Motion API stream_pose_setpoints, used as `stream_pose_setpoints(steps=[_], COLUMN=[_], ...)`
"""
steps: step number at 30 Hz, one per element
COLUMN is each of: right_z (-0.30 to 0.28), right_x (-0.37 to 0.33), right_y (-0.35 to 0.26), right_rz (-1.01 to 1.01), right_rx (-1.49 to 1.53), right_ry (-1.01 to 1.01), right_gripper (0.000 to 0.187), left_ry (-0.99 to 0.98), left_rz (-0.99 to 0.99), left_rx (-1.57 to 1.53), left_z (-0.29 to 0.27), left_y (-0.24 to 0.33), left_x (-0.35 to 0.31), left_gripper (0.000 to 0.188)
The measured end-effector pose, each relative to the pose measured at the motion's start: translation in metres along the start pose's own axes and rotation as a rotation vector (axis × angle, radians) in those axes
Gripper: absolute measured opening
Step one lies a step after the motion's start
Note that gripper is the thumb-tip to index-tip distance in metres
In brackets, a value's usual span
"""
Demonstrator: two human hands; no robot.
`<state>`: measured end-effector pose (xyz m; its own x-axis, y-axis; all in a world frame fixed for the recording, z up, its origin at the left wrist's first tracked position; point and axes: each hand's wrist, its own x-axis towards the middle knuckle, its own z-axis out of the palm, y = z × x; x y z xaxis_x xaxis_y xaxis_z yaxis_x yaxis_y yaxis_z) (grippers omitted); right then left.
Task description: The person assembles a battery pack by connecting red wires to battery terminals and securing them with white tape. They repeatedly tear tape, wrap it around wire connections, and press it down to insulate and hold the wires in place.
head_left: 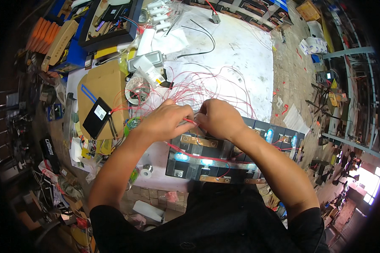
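Above the far left part of a black battery pack (215, 152), both hands are close together, fingers bent inward. My left hand (164, 120) is closed in a pinch on red wires (190, 121). My right hand (219, 117) is closed on the same wires, its fingertips mostly hidden behind the hand. Copper strips (204, 143) and clear tape lie across the pack, with more red wire running along it. Thin red leads loop over the white table just beyond my hands. They reach left to a flat black module (98, 118) on a cardboard sheet (114, 80).
A wire spool (138, 90) stands beyond my left hand, near a grey metal case (147, 61). A small solder reel (146, 170) sits left of the pack. A tool box (109, 25) is at the far left, another battery pack (249, 12) at the far edge.
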<state>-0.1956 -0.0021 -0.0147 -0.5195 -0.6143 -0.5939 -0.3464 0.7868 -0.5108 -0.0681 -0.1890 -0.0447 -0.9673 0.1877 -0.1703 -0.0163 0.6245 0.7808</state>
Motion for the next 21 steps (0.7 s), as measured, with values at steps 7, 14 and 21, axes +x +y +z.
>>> stream_pose_setpoints(steps=[7,14,21], right_z=[-0.018,-0.006,-0.008], right_x=[0.004,0.010,0.001], right_y=[-0.018,-0.015,-0.016], right_rz=[0.017,0.005,0.003], right_rx=[-0.163,-0.243,-0.192], right_ry=[-0.084,-0.021,-0.019], right_gripper=[0.026,0.022,0.023], left_ry=[0.140,0.193,0.101], left_rz=[0.236,0.285,0.133], left_rx=[0.078,0.154,0.040], left_z=[0.007,0.012,0.007], left_y=[-0.004,-0.006,0.001], left_x=[0.000,0.002,0.001], left_gripper=[0.015,0.012,0.010])
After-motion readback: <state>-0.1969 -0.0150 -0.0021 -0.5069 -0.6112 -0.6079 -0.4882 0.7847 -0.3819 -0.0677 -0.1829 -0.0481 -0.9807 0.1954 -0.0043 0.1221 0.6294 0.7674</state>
